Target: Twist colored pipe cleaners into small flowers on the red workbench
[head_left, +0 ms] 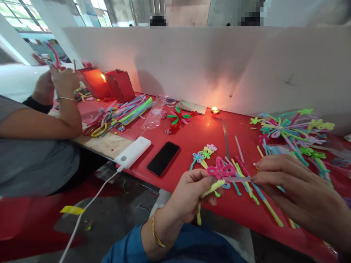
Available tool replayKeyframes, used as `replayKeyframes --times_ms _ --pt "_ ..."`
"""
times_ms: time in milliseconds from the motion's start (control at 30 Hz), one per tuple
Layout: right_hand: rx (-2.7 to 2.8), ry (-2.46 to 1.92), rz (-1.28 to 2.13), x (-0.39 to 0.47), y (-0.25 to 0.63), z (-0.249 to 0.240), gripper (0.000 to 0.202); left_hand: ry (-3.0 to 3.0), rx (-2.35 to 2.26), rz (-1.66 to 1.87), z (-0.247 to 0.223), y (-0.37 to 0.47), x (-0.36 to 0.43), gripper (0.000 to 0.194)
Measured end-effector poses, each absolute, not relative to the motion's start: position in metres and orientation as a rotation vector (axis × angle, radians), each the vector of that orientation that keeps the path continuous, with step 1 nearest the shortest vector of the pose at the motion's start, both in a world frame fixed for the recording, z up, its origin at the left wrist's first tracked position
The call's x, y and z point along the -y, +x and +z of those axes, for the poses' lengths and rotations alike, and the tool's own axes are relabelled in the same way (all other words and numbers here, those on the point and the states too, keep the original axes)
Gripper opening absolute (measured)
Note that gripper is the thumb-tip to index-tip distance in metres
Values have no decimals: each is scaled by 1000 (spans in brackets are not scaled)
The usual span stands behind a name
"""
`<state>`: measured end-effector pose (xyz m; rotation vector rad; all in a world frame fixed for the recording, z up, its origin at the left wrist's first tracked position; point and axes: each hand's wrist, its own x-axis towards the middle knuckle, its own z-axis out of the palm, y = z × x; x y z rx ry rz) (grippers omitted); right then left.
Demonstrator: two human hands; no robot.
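Observation:
My left hand (196, 188) pinches a pink pipe-cleaner flower (221, 168) between thumb and fingers, with a fuzzy yellow pipe cleaner (216, 186) bent down below it. From the right, my right hand (290, 182) grips a translucent glue stick (240, 179), whose far end meets the base of the flower. Just behind the left hand lie finished blue, green and lilac pipe-cleaner flowers (204, 154). Several multicoloured pipe-cleaner stems (252, 186) rest on the table under and between my hands.
A lit candle (214, 112) burns near the white partition (186, 62). On the red table (197, 135) are a phone (163, 158), a cabled white power bank (133, 152), another glue stick (239, 149) and thin wires (226, 140). A flower pile (290, 128) stands right; a co-worker's arm (65, 113) is left.

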<state>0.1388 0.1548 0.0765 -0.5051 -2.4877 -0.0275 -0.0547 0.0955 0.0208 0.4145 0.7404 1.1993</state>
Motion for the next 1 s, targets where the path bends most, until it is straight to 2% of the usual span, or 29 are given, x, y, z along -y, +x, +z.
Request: replayKeyframes --times_ms 567,767,1000 --pt "2508 -439 -336 -143 133 75 27 244 -634 1218 18 -49 -103 26" --pt "2437 -506 -320 -147 133 68 14 304 -657 1259 13 -48 -104 24" --pt "2385 -587 -235 -149 134 62 13 319 -669 1266 11 -47 -104 24"
